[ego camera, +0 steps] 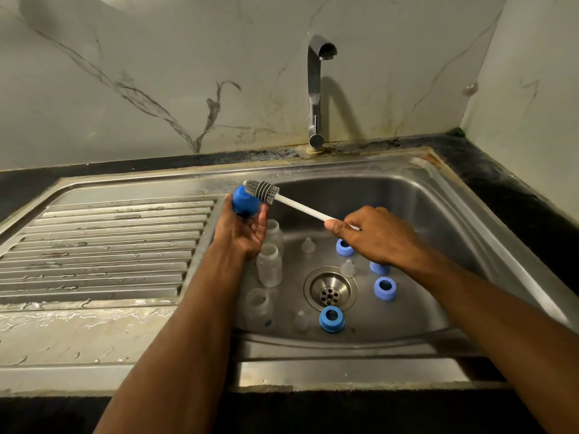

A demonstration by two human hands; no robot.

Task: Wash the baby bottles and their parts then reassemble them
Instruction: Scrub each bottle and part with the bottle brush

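The sink (438, 195) is set into the dark counter (488, 170), with the ribbed drainboard (103, 245) to the left of the basin and the tap (315, 89) behind it; no water is seen running.

In the basin three clear bottles (269, 269) are lain or stood along the left wall, four blue rings (331, 318) are scattered to the right of the drain (329, 289), and clear teats (308, 245) are spread among them. All of these are well below both hands.

The brush (261, 192) is held in the right hand (372, 234), whose grip is clenched round the lower end of the white handle. The long axis is run up and to the left from that grip, so the grey bristle head is placed well away from the right hand and touching the blue cap (243, 202).

The cap is grasped in the left hand (242, 233), fingers curled about its lower part, above the basin's left rim. The left hand is therefore the nearer to the work; the right is kept at the handle's far end.

The coming scrub is judged to turn on that axis: strokes are likely to be driven along the handle toward the cap.

No brand, label or writing can be read; a small dark mark on the nearest bottle is too blurred to tell.
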